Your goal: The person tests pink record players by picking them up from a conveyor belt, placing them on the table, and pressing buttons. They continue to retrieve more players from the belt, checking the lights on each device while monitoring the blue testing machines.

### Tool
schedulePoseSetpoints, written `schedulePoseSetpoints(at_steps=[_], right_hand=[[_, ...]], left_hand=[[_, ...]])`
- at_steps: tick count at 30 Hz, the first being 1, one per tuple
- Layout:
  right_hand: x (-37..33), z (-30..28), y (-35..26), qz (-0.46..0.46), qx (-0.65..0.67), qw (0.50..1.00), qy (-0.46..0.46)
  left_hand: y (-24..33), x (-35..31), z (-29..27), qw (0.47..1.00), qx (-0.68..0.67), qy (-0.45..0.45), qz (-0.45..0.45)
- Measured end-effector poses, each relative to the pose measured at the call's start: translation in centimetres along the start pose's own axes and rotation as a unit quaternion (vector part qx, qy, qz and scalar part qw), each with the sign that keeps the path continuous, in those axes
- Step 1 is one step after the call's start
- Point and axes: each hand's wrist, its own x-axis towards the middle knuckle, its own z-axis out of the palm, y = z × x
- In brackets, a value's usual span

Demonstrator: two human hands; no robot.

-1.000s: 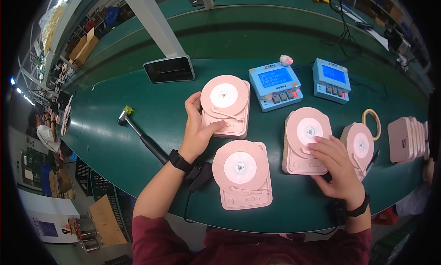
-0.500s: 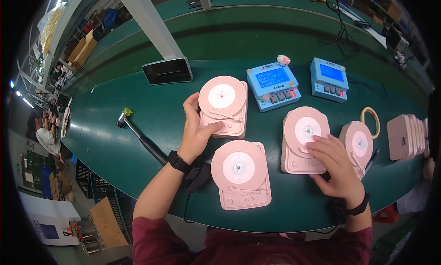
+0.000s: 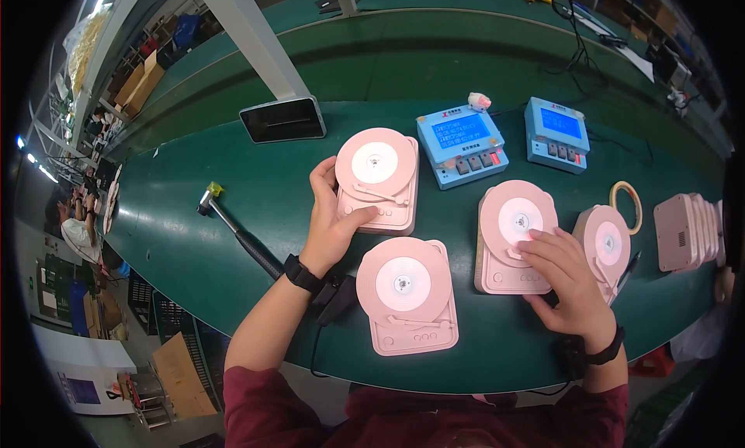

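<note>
My left hand (image 3: 334, 219) wraps round the left edge of a pink mini record player (image 3: 403, 215), its thumb pressed on the front buttons. On the right, my right hand (image 3: 570, 281) grips a second pink mini record player (image 3: 497, 273). Its fingertips rest on the tonearm area and the white label, while the thumb sits low at the side; the hand hides part of the buttons. Between my forearms lies a third mini record player (image 3: 403, 335), untouched. Another pink player (image 3: 601, 235) is just beyond my right hand, partly covered by it.
Two blue testers with lit screens, a left one (image 3: 459, 141) and a right one (image 3: 556, 135), stand behind the players. A phone (image 3: 283, 121) leans at the back left. A hammer (image 3: 244, 235) lies left, a tape roll (image 3: 638, 207) right, beside a row of pink units (image 3: 673, 235).
</note>
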Motion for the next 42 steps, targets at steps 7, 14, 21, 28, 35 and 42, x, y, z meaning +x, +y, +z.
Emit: schedulePoseSetpoints(at_steps=[7, 14, 21, 28, 35, 42], right_hand=[[0.0, 0.0, 0.2, -0.001, 0.001, 1.000, 0.002], [0.0, 0.0, 0.0, 0.002, 0.009, 1.000, 0.005], [-0.4, -0.6, -0.5, 0.040, -0.009, 0.997, 0.063], [-7.3, -0.9, 1.5, 0.272, -0.034, 0.911, 0.309], [-9.3, 1.2, 1.4, 0.278, 0.399, 0.771, 0.411], [-9.1, 0.5, 3.0, 0.268, 0.415, 0.804, 0.329]], left_hand=[[0.0, 0.1, 0.1, 1.000, 0.001, -0.003, -0.002], [0.6, -0.2, 0.0, 1.000, 0.016, -0.002, -0.005], [-1.6, 0.5, -0.3, 0.998, -0.017, 0.025, 0.063], [-1.2, 0.4, -0.5, 0.997, -0.051, 0.014, 0.050], [-2.2, 0.7, -0.8, 0.998, -0.023, 0.017, 0.060], [-1.9, 0.7, -0.9, 0.999, -0.031, 0.016, 0.041]])
